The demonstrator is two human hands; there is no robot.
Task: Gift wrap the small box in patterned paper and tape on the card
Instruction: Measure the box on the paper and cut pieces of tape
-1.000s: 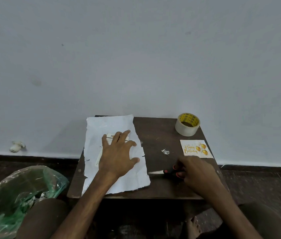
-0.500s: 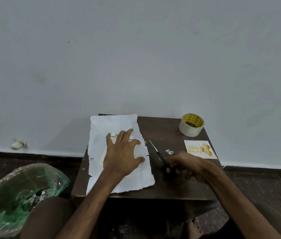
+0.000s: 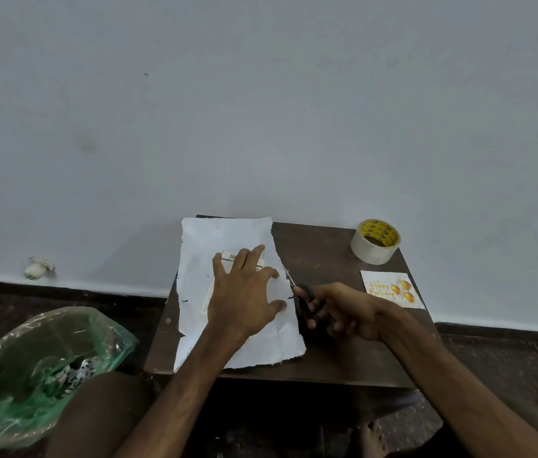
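Note:
A sheet of wrapping paper (image 3: 208,239) lies white side up on the left half of a small dark table (image 3: 320,256). The small box (image 3: 228,258) lies flat on it, mostly hidden under my left hand (image 3: 244,292), which presses down with spread fingers. My right hand (image 3: 343,309) grips black-handled scissors (image 3: 305,300); their blades point up-left at the paper's right edge. A birthday card (image 3: 391,289) with gold balloons lies at the table's right edge. A tape roll (image 3: 375,241) stands at the back right corner.
A bin lined with a green bag (image 3: 29,368), holding paper scraps, stands on the floor at the left. My knee (image 3: 102,414) is in front of the table. A plain wall rises right behind the table. A small white object (image 3: 38,267) lies by the skirting.
My right hand lifted the scissors off the table, turned them and brought them left to the paper's right edge. My left hand stayed on the box.

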